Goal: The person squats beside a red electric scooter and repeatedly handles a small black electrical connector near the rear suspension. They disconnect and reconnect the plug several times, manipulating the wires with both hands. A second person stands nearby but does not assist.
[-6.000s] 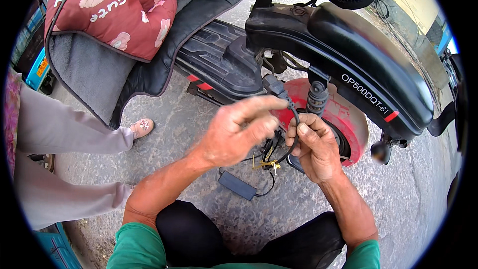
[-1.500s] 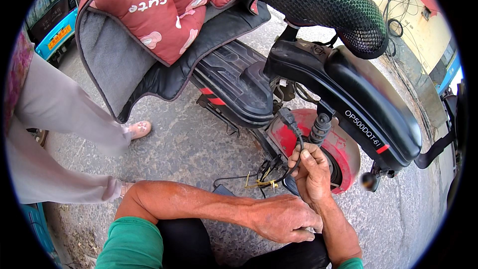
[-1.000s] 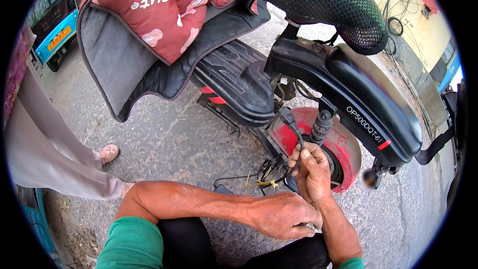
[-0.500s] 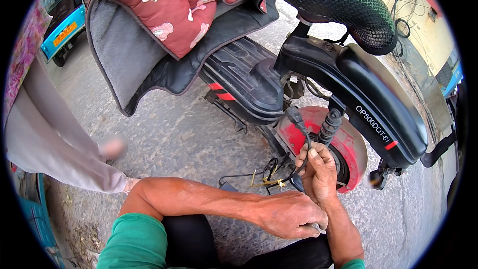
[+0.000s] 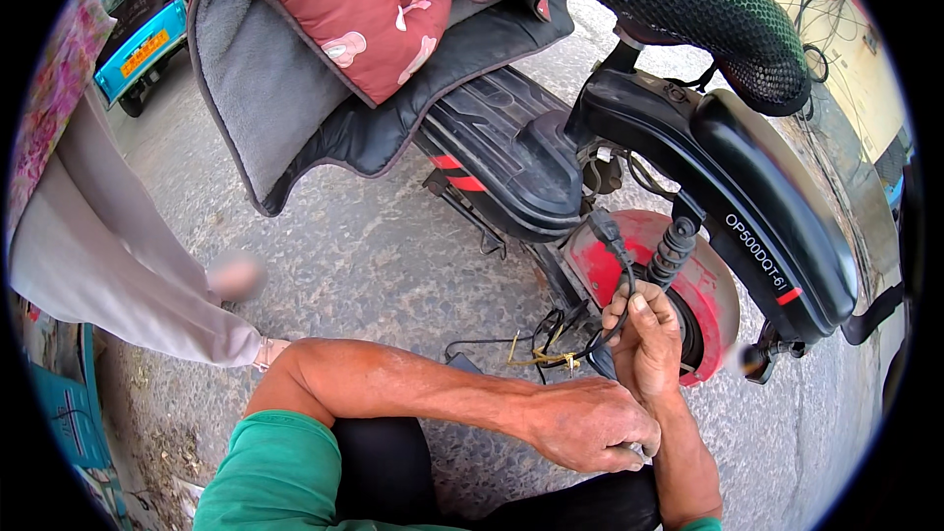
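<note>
Between the thumb and fingers of my right hand (image 5: 651, 339) is a black power cable (image 5: 627, 280), closed in a pinch just below its plug (image 5: 605, 226). The plug points up, in front of the red rear wheel cover (image 5: 580, 270) of an electric scooter. My left forearm reaches across to the right. Its hand, my left hand (image 5: 595, 425), is curled closed against my right wrist; a small pale bit shows at its fingertips, too small to name. Below the wheel, black wires with yellow strands (image 5: 551, 359) hang in a loose tangle beside my hands.
The scooter's black seat (image 5: 777, 187), spring shock absorber (image 5: 674, 251) and footboard (image 5: 501, 157) stand ahead. A red padded cover (image 5: 393, 0) drapes over its front. At left, a person in grey trousers (image 5: 128, 256) stands close to my elbow. A blue vehicle (image 5: 147, 49) is behind.
The whole view has shifted slightly, so the scooter and my hands sit a little farther right. My right hand keeps its pinch on the cable, and my left hand stays curled at the wrist.
</note>
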`<move>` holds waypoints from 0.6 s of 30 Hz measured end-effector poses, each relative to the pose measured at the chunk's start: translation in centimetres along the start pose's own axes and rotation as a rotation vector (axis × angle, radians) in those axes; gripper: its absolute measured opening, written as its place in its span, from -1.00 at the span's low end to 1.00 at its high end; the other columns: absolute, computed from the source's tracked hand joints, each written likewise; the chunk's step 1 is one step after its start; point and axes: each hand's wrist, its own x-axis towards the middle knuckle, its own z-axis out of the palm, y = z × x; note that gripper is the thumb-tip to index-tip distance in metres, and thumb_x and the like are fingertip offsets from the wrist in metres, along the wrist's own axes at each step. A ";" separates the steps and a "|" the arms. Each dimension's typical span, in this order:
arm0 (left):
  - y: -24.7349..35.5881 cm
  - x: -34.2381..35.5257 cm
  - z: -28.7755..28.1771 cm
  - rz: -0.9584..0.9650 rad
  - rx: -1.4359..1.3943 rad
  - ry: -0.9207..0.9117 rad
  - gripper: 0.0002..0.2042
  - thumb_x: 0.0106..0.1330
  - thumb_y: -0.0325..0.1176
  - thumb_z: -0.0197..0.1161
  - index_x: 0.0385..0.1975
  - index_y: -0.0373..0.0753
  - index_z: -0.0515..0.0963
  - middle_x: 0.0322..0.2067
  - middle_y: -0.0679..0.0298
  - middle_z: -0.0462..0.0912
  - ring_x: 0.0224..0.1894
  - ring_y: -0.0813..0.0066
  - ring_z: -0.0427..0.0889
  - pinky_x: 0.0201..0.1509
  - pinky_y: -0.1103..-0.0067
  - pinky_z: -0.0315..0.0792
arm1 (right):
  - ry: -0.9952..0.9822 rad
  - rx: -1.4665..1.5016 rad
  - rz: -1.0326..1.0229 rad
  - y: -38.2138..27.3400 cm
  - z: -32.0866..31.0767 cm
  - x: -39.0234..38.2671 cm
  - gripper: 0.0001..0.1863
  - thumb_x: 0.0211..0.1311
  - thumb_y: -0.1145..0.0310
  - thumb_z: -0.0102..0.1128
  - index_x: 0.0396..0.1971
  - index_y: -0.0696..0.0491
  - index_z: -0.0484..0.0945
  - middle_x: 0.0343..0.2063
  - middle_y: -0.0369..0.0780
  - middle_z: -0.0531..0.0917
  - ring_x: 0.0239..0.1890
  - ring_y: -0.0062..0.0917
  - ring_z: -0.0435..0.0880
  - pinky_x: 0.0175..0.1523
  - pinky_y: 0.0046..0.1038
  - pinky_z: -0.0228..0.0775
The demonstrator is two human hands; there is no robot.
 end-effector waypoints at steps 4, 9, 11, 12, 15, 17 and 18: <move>0.0 0.0 -0.1 0.005 -0.002 -0.002 -0.77 0.26 -0.39 0.25 -0.15 -0.37 0.59 -0.31 0.02 0.69 -0.27 0.08 0.69 -0.21 0.28 0.54 | -0.018 0.007 -0.005 0.1 0.0 0.1 -0.77 0.39 0.27 0.19 -0.10 0.09 0.52 -0.35 -0.29 0.61 -0.35 -0.63 0.57 -0.36 -0.63 0.36; -0.1 0.1 0.0 0.021 0.011 -0.001 -0.76 0.25 -0.40 0.25 -0.14 -0.38 0.58 -0.27 0.01 0.69 -0.23 0.09 0.70 -0.18 0.29 0.55 | -0.024 0.015 -0.006 0.3 -0.4 0.2 -0.77 0.39 0.27 0.19 -0.10 0.09 0.52 -0.35 -0.29 0.61 -0.35 -0.63 0.57 -0.35 -0.63 0.37; -0.2 0.1 0.1 0.017 0.009 -0.008 -0.75 0.25 -0.40 0.25 -0.13 -0.38 0.58 -0.26 0.00 0.69 -0.21 0.09 0.70 -0.16 0.29 0.55 | -0.019 0.009 -0.004 0.4 -0.4 0.2 -0.77 0.39 0.27 0.19 -0.10 0.09 0.52 -0.35 -0.29 0.61 -0.35 -0.63 0.58 -0.36 -0.63 0.37; -0.3 0.0 0.1 0.020 0.008 -0.010 -0.75 0.25 -0.40 0.25 -0.13 -0.39 0.58 -0.25 0.00 0.69 -0.21 0.10 0.70 -0.15 0.30 0.55 | -0.017 0.005 -0.004 0.4 -0.4 0.2 -0.77 0.40 0.27 0.19 -0.10 0.09 0.52 -0.35 -0.29 0.61 -0.35 -0.63 0.58 -0.36 -0.63 0.38; -0.5 0.0 0.1 0.016 -0.019 -0.021 -0.75 0.26 -0.41 0.25 -0.12 -0.40 0.58 -0.24 0.00 0.69 -0.19 0.12 0.70 -0.13 0.30 0.56 | -0.017 -0.016 -0.013 0.4 -0.3 0.2 -0.77 0.40 0.27 0.18 -0.11 0.09 0.52 -0.35 -0.29 0.61 -0.35 -0.64 0.59 -0.36 -0.64 0.38; -0.4 -0.1 0.1 0.010 -0.027 -0.027 -0.75 0.27 -0.41 0.25 -0.12 -0.41 0.58 -0.24 -0.01 0.69 -0.19 0.13 0.71 -0.12 0.30 0.56 | -0.002 -0.037 -0.009 0.4 -0.1 0.1 -0.78 0.39 0.25 0.18 -0.14 0.08 0.51 -0.37 -0.31 0.59 -0.37 -0.64 0.55 -0.36 -0.63 0.34; -0.4 0.0 0.1 0.010 -0.024 -0.030 -0.75 0.27 -0.41 0.25 -0.12 -0.41 0.58 -0.24 -0.01 0.69 -0.19 0.13 0.71 -0.12 0.30 0.56 | 0.008 -0.048 -0.007 0.4 0.0 0.1 -0.78 0.39 0.24 0.18 -0.16 0.07 0.51 -0.38 -0.33 0.57 -0.38 -0.64 0.53 -0.36 -0.63 0.33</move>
